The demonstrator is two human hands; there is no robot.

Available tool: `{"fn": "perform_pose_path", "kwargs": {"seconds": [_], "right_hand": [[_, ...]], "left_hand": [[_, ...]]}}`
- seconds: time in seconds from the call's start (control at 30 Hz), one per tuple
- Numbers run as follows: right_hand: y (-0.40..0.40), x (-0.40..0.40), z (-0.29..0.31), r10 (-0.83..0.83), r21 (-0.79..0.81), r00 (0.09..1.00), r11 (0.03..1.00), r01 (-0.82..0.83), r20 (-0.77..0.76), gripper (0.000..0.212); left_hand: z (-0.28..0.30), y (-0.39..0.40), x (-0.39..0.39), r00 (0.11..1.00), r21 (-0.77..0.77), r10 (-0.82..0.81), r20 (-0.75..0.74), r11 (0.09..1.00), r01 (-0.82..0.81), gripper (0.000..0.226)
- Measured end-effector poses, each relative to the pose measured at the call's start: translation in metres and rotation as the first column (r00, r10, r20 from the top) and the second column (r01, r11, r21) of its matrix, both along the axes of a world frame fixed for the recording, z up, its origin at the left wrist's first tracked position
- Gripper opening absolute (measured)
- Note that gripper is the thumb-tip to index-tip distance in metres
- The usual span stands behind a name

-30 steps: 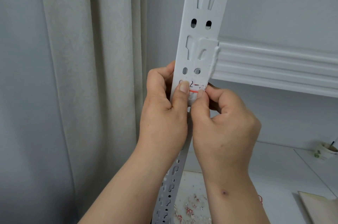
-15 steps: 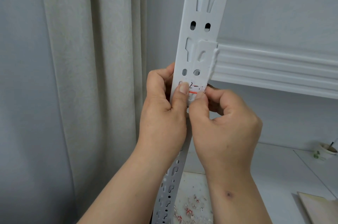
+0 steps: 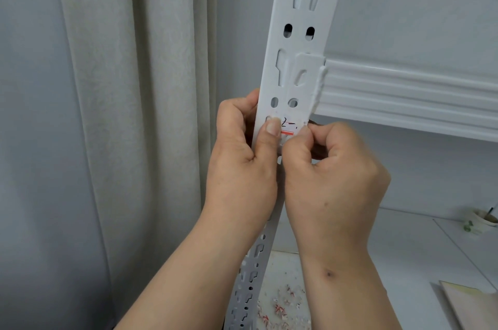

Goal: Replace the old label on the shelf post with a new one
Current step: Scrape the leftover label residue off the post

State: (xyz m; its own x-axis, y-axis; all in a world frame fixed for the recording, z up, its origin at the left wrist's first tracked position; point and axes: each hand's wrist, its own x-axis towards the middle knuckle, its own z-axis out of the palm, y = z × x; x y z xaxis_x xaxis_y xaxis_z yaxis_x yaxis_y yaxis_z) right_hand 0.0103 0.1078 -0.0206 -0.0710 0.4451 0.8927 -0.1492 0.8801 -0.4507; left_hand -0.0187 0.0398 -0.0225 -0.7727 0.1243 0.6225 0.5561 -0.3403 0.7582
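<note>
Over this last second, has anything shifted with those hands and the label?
Hardly anything. The left hand still grips the shelf post, thumb pressed on the label; the right hand still pinches the label's right edge. The label has not visibly lifted.

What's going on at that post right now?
Left hand grips shelf post, thumb pressing label. Right hand pinches label's right edge. Nothing in the way.

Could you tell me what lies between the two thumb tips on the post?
The label, handwritten with a red stripe, on the shelf post, in the head view.
</note>
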Motion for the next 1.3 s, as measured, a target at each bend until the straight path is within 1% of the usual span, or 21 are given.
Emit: {"fn": "perform_pose_path", "kwargs": {"seconds": [0.1,0.23,0.4,0.53,0.6,0.7,0.9,0.97,1.07,1.13,1.23,1.3], "right_hand": [[0.001,-0.001,0.001,-0.012,0.010,1.000,1.000,0.012,0.006,0.019],[0.007,-0.001,0.002,-0.015,-0.040,0.999,0.999,0.016,0.033,0.013],[0.004,0.004,-0.007,0.117,-0.117,0.993,0.986,-0.116,0.001,0.023],[-0.002,0.006,-0.006,0.172,-0.144,0.985,0.975,-0.169,0.005,0.025],[-0.002,0.006,-0.002,0.148,-0.128,0.989,0.981,-0.144,0.018,0.022],[-0.002,0.007,0.004,0.066,-0.081,0.996,0.995,-0.062,0.052,0.017],[-0.002,0.006,0.009,-0.048,0.003,0.995,0.999,0.048,0.083,0.016],[-0.001,0.004,0.008,-0.070,0.007,0.994,0.998,0.070,0.085,0.014],[0.004,0.002,0.003,-0.035,-0.051,0.995,0.998,0.040,0.098,0.012],[0.005,0.002,-0.001,0.033,-0.142,0.995,0.990,-0.020,0.090,0.015],[0.005,0.006,-0.011,0.168,-0.310,0.984,0.940,-0.142,0.060,0.018],[0.006,0.009,-0.019,0.235,-0.366,0.971,0.909,-0.202,0.049,0.018]], "left_hand": [[0.000,0.000,0.000,1.000,-0.005,0.002,0.000,1.000,-0.002,0.026],[0.000,-0.001,0.001,1.000,-0.020,0.024,-0.011,1.000,-0.024,0.028],[0.001,-0.001,0.001,1.000,-0.019,0.021,-0.006,1.000,-0.021,0.026],[0.002,-0.002,0.002,1.000,-0.027,0.007,0.006,1.000,-0.007,0.026],[0.002,-0.003,0.002,1.000,-0.027,0.005,0.010,1.000,-0.005,0.026],[0.002,-0.003,0.002,1.000,-0.029,0.004,0.014,1.000,-0.004,0.026],[0.000,-0.002,0.001,1.000,-0.032,0.026,0.000,0.999,-0.026,0.026],[0.000,-0.002,0.000,1.000,-0.027,0.026,-0.003,0.999,-0.026,0.027],[0.000,-0.001,0.000,1.000,-0.027,0.030,-0.005,0.999,-0.030,0.027],[0.000,-0.001,-0.001,0.999,-0.031,0.034,-0.006,0.999,-0.035,0.026],[-0.001,-0.002,-0.001,0.999,-0.032,0.044,-0.008,0.998,-0.045,0.026],[-0.005,-0.004,0.001,0.999,-0.049,0.045,0.006,0.998,-0.045,0.027]]}}
